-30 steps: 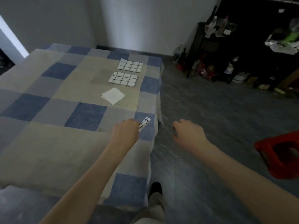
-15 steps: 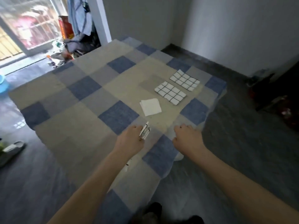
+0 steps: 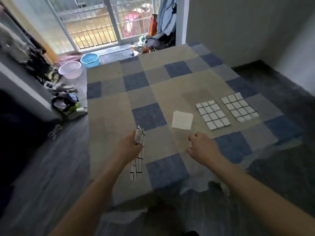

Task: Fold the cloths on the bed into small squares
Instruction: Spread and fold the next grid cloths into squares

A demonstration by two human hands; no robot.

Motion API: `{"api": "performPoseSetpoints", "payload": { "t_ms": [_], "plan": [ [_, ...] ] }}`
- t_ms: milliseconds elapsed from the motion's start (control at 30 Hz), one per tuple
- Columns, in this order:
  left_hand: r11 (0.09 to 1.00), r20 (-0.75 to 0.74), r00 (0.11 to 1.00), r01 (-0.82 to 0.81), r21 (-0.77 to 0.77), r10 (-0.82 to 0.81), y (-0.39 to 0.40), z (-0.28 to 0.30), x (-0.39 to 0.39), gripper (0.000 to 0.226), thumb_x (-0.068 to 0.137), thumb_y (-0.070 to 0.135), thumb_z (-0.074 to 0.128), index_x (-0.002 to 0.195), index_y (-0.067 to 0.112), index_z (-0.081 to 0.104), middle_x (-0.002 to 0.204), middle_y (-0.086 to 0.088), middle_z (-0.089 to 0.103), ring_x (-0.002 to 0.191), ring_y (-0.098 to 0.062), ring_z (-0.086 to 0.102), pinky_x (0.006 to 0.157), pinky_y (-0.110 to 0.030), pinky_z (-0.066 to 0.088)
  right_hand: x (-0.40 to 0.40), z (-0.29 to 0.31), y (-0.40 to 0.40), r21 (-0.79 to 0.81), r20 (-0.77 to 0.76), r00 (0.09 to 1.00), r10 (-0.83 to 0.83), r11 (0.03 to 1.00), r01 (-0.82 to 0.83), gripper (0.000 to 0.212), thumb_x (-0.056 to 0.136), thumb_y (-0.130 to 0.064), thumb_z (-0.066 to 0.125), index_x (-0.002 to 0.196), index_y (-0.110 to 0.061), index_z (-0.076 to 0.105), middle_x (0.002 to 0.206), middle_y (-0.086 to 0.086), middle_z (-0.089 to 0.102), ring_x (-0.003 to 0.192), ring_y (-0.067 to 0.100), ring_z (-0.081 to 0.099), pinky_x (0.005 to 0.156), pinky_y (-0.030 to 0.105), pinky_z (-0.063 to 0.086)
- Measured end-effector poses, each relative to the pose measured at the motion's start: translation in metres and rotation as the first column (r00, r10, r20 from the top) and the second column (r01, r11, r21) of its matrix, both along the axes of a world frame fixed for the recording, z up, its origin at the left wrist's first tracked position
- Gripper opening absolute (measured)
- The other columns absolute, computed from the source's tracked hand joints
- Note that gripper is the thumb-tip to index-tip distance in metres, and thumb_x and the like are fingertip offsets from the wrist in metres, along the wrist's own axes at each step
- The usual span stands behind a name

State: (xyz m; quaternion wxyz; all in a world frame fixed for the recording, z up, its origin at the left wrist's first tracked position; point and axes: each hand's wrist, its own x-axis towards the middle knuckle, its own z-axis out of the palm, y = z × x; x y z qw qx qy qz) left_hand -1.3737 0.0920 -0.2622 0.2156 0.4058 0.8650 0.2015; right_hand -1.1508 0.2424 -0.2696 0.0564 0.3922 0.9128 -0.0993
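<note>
From the head camera we see our left hand (image 3: 128,147) gripping a checked cloth (image 3: 139,150) that hangs above the bed (image 3: 109,116); our right hand (image 3: 202,147) is curled, holding nothing; three folded cloths (image 3: 213,115) lie beyond.

On the bed (image 3: 109,106), three folded cloths lie in a row toward its right side: the plain cloth (image 3: 182,120) leftmost, the nearer grid cloth (image 3: 213,115) just right of it, and the farther grid cloth (image 3: 239,106) rightmost, apart from one another. Nearer the viewer, the left hand (image 3: 127,148) holds a hanging grid cloth (image 3: 139,154) over the bed, with the right hand (image 3: 202,149) to its right. Two basins (image 3: 80,64) stand on the floor beyond the bed's far left corner, before the barred door (image 3: 95,26).
</note>
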Motion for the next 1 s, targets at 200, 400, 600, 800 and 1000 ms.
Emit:
{"api": "performPoseSetpoints", "payload": {
  "t_ms": [200, 400, 600, 800, 1000],
  "plan": [
    [0.988, -0.132, 0.983, -0.138, -0.065, 0.129, 0.035, 0.017, -0.018, 0.012, 0.086, 0.01, 0.053, 0.097, 0.013, 0.049, 0.083, -0.01, 0.055, 0.08, -0.03, 0.056, 0.064, -0.032, 0.037, -0.007, 0.009, 0.034, -0.027, -0.041, 0.995, 0.092, 0.995, -0.093, 0.039, 0.089, -0.039, 0.051, 0.121, -0.017, 0.051, 0.121, 0.006, 0.052, 0.107, 0.025, 0.051, 0.08, 0.037, 0.046],
    [0.954, -0.236, 0.941, -0.277, -0.118, 0.244, 0.125, -0.009, -0.051, 0.033, 0.09, 0.014, 0.054, 0.118, 0.007, 0.039, 0.11, -0.021, 0.057, 0.1, -0.041, 0.061, 0.075, -0.042, 0.046, -0.007, 0.013, 0.085, -0.028, -0.032, 0.993, 0.112, 0.993, -0.113, 0.03, 0.089, -0.035, 0.049, 0.113, -0.019, 0.053, 0.117, 0.002, 0.05, 0.104, 0.021, 0.05, 0.075, 0.034, 0.048],
    [0.921, 0.15, 0.943, -0.243, -0.304, 0.298, 0.19, -0.082, -0.031, 0.073, 0.092, 0.051, 0.043, 0.148, 0.008, 0.024, 0.148, -0.019, 0.029, 0.12, -0.041, 0.046, 0.081, -0.042, 0.051, -0.021, 0.014, 0.138, -0.126, 0.014, 0.996, 0.083, 0.989, -0.08, 0.035, 0.09, -0.037, 0.048, 0.122, -0.022, 0.052, 0.122, 0.0, 0.049, 0.103, 0.018, 0.052, 0.079, 0.035, 0.05],
    [0.993, -0.214, 0.977, -0.005, -0.118, -0.021, 0.159, -0.125, -0.037, 0.048, 0.09, 0.031, 0.035, 0.137, 0.021, 0.04, 0.155, -0.007, 0.027, 0.143, -0.03, 0.022, 0.115, -0.048, 0.024, -0.053, 0.001, 0.157, -0.133, 0.006, 0.99, 0.137, 0.982, -0.135, 0.039, 0.09, -0.036, 0.047, 0.126, -0.023, 0.051, 0.124, 0.0, 0.05, 0.107, 0.019, 0.051, 0.081, 0.036, 0.05],
    [0.939, -0.334, 0.879, 0.304, -0.158, -0.341, 0.16, -0.147, -0.038, 0.052, 0.089, 0.042, 0.035, 0.14, 0.031, 0.037, 0.158, -0.004, 0.026, 0.146, -0.027, 0.019, 0.117, -0.046, 0.012, -0.081, -0.007, 0.152, -0.165, -0.006, 0.98, 0.2, 0.966, -0.198, 0.039, 0.091, -0.039, 0.049, 0.127, -0.023, 0.049, 0.127, 0.0, 0.05, 0.105, 0.021, 0.054, 0.081, 0.031, 0.042]
  ]
}}
